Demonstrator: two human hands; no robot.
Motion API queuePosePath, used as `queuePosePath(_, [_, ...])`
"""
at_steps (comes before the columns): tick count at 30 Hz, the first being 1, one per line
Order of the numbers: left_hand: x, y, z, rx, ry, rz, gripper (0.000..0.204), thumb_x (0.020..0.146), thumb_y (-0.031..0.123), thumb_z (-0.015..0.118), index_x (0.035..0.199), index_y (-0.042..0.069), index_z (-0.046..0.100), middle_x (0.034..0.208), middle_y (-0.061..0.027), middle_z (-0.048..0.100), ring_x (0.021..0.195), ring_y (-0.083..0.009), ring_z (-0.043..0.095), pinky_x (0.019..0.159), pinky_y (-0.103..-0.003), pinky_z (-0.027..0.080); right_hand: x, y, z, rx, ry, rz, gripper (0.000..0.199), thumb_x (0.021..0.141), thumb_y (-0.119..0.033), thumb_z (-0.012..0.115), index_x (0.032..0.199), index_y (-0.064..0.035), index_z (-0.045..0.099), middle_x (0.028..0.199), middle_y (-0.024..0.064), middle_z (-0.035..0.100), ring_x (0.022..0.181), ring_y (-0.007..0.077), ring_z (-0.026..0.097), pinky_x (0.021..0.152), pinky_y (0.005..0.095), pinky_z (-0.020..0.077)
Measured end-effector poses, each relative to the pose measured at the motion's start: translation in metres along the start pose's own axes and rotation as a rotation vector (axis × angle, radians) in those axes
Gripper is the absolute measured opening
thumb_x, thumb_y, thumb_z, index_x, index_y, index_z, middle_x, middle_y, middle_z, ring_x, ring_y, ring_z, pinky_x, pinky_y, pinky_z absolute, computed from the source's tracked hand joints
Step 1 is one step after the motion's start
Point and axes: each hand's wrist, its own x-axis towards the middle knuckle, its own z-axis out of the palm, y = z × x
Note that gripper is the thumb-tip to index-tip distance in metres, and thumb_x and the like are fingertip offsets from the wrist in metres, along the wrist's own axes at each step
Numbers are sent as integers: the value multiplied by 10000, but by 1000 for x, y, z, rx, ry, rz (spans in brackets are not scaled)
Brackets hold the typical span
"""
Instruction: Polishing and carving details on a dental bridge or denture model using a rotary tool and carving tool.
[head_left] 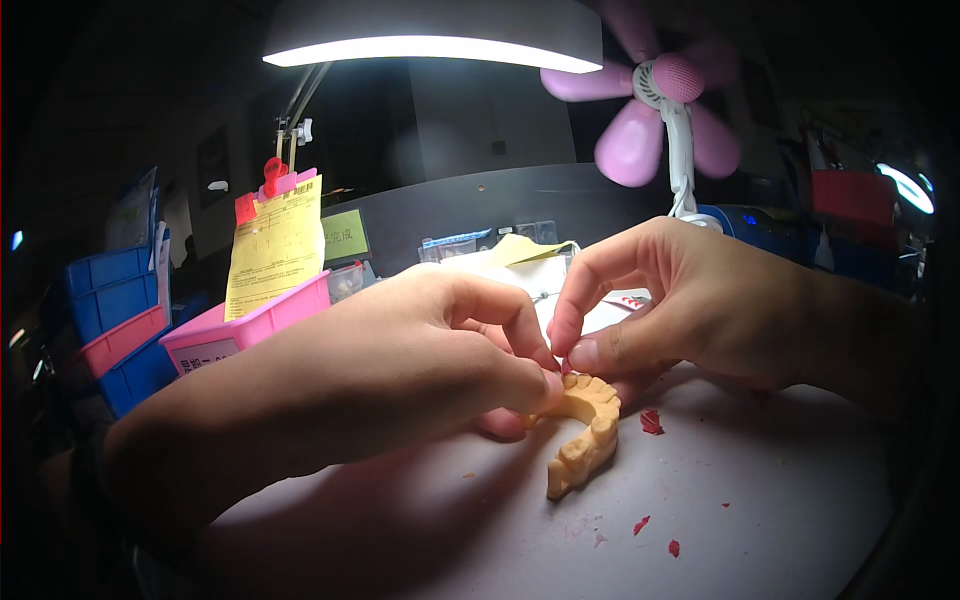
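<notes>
A cream-yellow plaster dental cast (598, 412), shaped like a horseshoe with a row of teeth, rests on the white tabletop. My left hand (430, 345) is closed on its left side, thumb and fingers pressing near the front teeth. From the right, my right hand (690, 300) pinches a tiny red piece (566, 366), which looks like wax, between thumb and index finger right at the front teeth. The fingers of both hands nearly meet there and hide part of the cast's far left side.
Red scraps (651, 422) lie right of the cast, with smaller bits nearer me. A pink tray (270, 312) with a clipped yellow slip (278, 240) stands at left, beside stacked blue bins (112, 295). Behind are a lit lamp (430, 50) and a pink fan (630, 145).
</notes>
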Motion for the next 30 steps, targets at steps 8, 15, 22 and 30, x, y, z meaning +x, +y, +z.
queuePosePath(8, [1, -2, -2, 13, -8, 8, 269, 928, 189, 803, 1054, -23, 697, 1051, -137, 712, 971, -171, 715, 878, -280, 588, 2, 0, 3, -43, 26, 26, 115, 977, -87, 711, 1047, -10, 662, 1055, 82, 656, 847, 121, 679, 745, 271, 606])
queuePosePath(15, [-4, -2, -1, 25, -15, 16, 263, 926, 187, 805, 1045, -22, 696, 1042, -135, 713, 964, -169, 715, 871, -279, 585, 0, -4, 2, 36, 61, 51, 116, 985, -77, 692, 1054, -4, 635, 1075, 102, 633, 853, 148, 689, 759, 282, 622])
queuePosePath(22, [-6, -5, 2, 63, 0, 66, 275, 944, 190, 788, 1074, -29, 684, 1064, -137, 704, 973, -179, 716, 867, -293, 600, 0, -2, 2, 43, 54, 50, 132, 977, -69, 703, 1063, 11, 643, 1077, 110, 627, 849, 145, 691, 779, 288, 634])
queuePosePath(30, [-6, -3, 1, 52, 47, 35, 250, 952, 179, 780, 1077, -14, 681, 1102, -138, 700, 1021, -183, 721, 894, -304, 615, -2, -4, 3, 53, 64, 70, 160, 971, -93, 723, 1070, 12, 653, 1091, 113, 631, 838, 138, 698, 776, 289, 636])
